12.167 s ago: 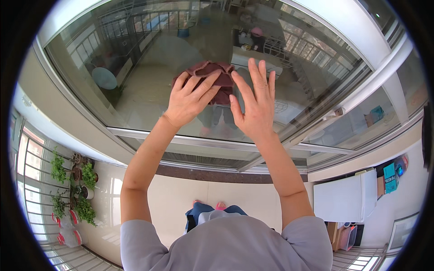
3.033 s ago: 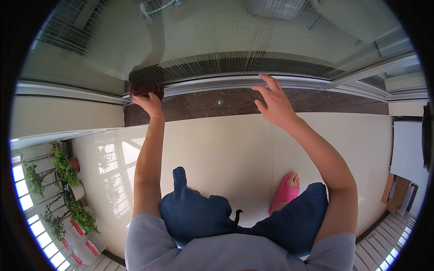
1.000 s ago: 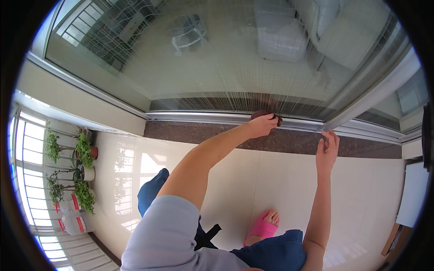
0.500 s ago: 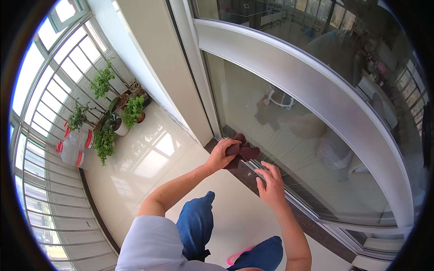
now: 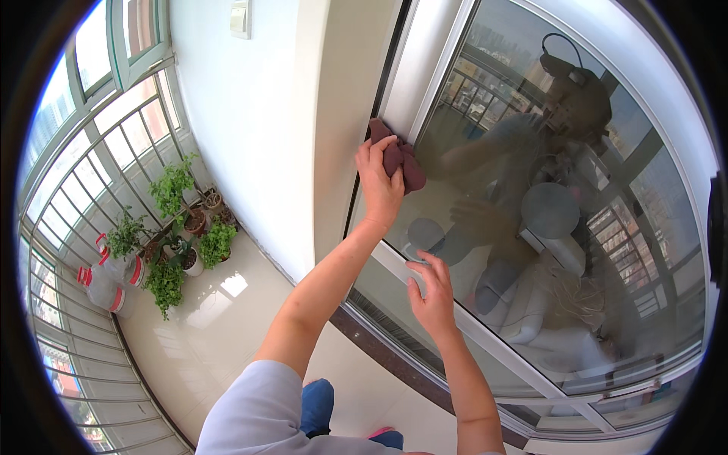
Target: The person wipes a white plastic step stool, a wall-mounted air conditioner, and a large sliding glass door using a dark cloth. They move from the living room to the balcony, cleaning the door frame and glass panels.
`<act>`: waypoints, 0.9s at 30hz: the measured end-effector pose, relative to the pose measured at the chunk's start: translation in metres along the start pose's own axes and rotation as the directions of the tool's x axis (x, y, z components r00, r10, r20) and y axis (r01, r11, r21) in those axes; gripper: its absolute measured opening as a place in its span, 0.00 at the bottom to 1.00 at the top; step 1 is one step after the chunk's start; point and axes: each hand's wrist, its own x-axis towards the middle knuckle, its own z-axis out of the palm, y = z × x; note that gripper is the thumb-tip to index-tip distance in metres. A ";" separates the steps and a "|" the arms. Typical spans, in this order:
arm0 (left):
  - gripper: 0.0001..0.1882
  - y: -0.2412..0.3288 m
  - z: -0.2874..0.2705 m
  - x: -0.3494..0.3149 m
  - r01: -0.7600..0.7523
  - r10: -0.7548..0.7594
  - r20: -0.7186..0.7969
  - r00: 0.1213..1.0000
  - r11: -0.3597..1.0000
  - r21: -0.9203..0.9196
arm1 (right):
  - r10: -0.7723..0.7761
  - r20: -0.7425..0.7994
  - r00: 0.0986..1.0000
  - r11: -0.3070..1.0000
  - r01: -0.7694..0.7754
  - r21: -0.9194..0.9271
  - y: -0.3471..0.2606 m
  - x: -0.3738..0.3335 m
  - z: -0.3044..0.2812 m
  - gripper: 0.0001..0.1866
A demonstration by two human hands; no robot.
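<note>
My left hand point(image 5: 381, 186) is closed on a bunched maroon cloth point(image 5: 402, 161) and presses it to the white side frame point(image 5: 422, 83) of a glass sliding door. Part of the cloth sticks out above and to the right of my fingers. Lower and to the right, my right hand point(image 5: 432, 296) is raised with its fingers apart, holding nothing. It is close to the door's crossbar point(image 5: 485, 322); whether it touches is unclear. The upper glass pane point(image 5: 523, 227) reflects the balcony and a person.
Beside the door stands a cream pillar point(image 5: 345, 98) and white wall. Potted plants point(image 5: 178, 243) and clear plastic jugs with red caps point(image 5: 102, 284) line the far left floor, near a metal railing point(image 5: 72, 189). A dark stone sill point(image 5: 379, 345) runs below the door.
My left hand has carried the cloth from the bottom track up to the door's side frame. My right hand has moved slightly left, staying open. The view has tilted upward.
</note>
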 end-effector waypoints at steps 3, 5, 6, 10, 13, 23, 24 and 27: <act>0.26 0.068 0.006 0.078 -0.169 0.170 0.016 0.985 0.985 -0.045 | -0.007 -0.054 0.999 0.999 0.004 -0.048 -0.041 0.051 -0.028 0.15; 0.26 0.100 -0.006 0.120 -0.250 0.286 0.203 0.937 0.950 -0.185 | 0.008 -0.099 0.995 1.000 -0.010 -0.019 -0.064 0.077 -0.036 0.15; 0.25 0.113 -0.019 0.136 -0.329 0.376 0.201 0.904 0.915 -0.234 | -0.062 -0.129 0.990 0.998 0.060 -0.022 -0.071 0.090 -0.035 0.16; 0.22 0.131 -0.099 0.176 -0.613 0.619 0.006 0.785 0.779 -0.130 | -0.147 -0.139 0.979 0.989 0.140 -0.057 -0.104 0.121 -0.033 0.16; 0.19 0.101 -0.155 0.226 -0.608 0.612 -0.157 0.775 0.790 0.082 | -0.234 -0.107 0.966 0.971 0.228 -0.067 -0.119 0.137 -0.019 0.15; 0.23 -0.080 -0.196 0.326 -0.029 0.069 -0.113 0.991 0.945 0.326 | -0.379 0.015 0.925 0.899 0.364 0.243 -0.174 0.187 0.048 0.14; 0.23 -0.092 -0.200 0.314 -0.022 0.030 -0.021 0.999 0.948 0.317 | -0.399 0.026 0.917 0.886 0.378 0.267 -0.175 0.189 0.054 0.14; 0.21 -0.109 -0.230 0.265 0.053 -0.101 0.180 0.978 0.966 0.255 | -0.433 0.079 0.898 0.843 0.373 0.387 -0.182 0.205 0.086 0.14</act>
